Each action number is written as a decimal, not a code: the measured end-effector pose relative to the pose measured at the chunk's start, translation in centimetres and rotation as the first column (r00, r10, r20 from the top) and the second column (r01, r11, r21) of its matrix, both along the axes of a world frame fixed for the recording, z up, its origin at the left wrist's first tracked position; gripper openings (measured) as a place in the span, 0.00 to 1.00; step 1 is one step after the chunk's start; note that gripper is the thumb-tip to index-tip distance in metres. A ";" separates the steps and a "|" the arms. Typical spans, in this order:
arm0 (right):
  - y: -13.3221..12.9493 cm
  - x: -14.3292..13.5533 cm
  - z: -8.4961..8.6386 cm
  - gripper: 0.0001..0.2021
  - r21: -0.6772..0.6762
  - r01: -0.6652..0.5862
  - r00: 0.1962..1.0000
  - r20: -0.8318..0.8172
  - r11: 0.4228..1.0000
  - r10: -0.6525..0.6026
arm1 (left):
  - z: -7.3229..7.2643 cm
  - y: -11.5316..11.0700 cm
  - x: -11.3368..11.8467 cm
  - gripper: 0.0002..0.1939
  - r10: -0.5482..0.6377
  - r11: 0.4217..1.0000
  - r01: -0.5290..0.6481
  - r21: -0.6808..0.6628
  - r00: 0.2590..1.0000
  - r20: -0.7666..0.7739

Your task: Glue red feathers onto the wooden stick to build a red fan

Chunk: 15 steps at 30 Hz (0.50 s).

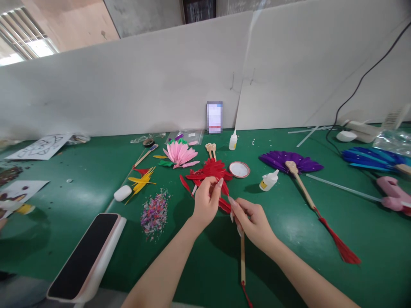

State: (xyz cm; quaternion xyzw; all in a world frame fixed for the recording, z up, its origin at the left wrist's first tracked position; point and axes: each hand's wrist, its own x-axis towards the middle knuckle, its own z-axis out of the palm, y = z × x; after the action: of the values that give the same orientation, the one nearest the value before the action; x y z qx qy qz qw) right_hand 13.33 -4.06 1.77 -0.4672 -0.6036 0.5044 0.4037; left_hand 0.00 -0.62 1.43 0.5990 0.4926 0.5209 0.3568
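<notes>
My left hand pinches a red feather just in front of a pile of red feathers on the green table. My right hand grips the top of a wooden fan handle, whose red tassel end points toward me. The two hands almost touch where the red feather meets the handle top.
Around lie a pink feather fan, yellow feathers, a glitter heap, a round lid, two glue bottles, a finished purple fan, a blue fan, a pink glue gun and a phone.
</notes>
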 end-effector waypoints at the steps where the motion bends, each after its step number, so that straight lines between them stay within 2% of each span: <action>1: 0.0 0.0 0.1 0.19 0.006 -0.010 1.000 0.010 1.000 0.010 | 0.0 0.0 0.0 0.09 0.001 1.000 0.000 0.010 1.000 -0.024; 9: 0.0 0.2 0.2 0.19 0.052 -0.015 0.999 0.042 0.999 0.013 | -0.7 0.2 -0.1 0.08 0.125 0.978 -0.085 0.190 0.970 -0.210; 13: 0.0 0.3 0.1 0.19 0.049 0.004 1.000 0.029 0.999 -0.006 | -1.3 0.6 -0.2 0.09 0.162 0.971 -0.115 0.209 0.961 -0.223; 15: -0.1 0.3 0.1 0.20 0.067 0.005 1.000 0.028 0.998 -0.006 | -1.4 1.1 -0.8 0.10 0.223 0.963 -0.191 0.191 0.960 -0.167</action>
State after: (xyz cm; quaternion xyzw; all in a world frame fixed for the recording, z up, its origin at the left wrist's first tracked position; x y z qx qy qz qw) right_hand 13.65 -4.12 1.92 -0.4622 -0.6245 0.4762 0.4119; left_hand -0.79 0.49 0.03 0.6189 0.5368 0.5378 0.1989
